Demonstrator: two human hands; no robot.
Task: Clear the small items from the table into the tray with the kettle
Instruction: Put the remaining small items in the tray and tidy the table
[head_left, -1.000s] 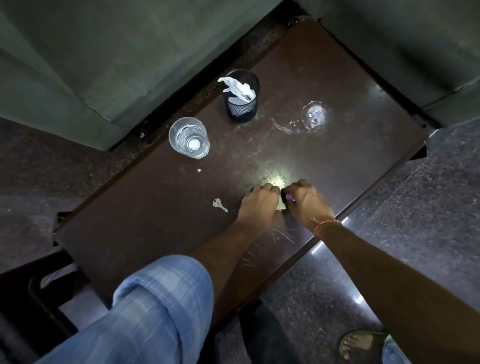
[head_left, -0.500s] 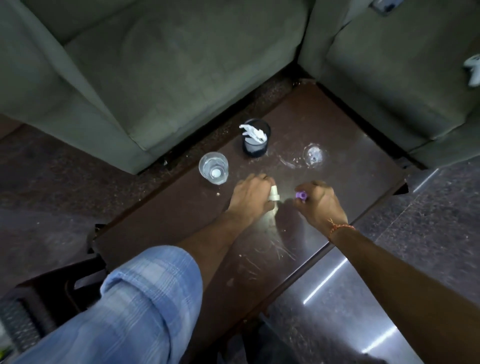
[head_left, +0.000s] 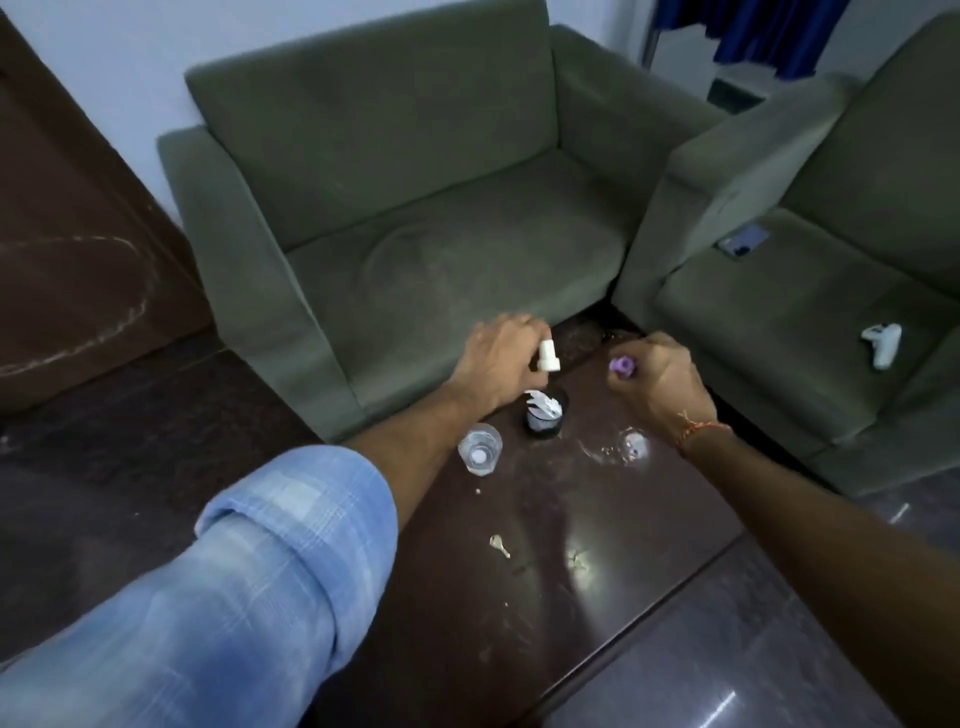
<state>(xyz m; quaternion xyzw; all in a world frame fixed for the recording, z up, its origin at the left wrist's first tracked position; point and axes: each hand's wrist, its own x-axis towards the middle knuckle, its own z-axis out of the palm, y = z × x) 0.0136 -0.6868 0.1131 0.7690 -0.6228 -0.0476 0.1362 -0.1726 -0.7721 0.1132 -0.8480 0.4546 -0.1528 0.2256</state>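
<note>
A small white bottle is held in the closed fingers of the left hand, raised above the far end of the dark brown table, close to the front edge of the green sofa. A small purple item is pinched in the curled fingers of the right hand, which is also lifted clear of the tabletop. A clear gap is left between the two hands, and the black mesh cup with white paper in it is seen just below that gap, near the table's far edge.

Beside the mesh cup, toward the left edge, a glass tumbler is set upright. A clear glass piece, too blurred to be identified, is seen under the right wrist. A small key is left lying flat near the middle of the table, well apart from everything else, with bare surface all around it. A few pale specks are scattered nearby.

The near half of the table is uncovered. Its right long edge runs diagonally beside the polished floor. The far end is hemmed in by the sofa and a second green sofa at the right, on whose seat a phone and a white controller are lying. No tray or kettle is shown.
</note>
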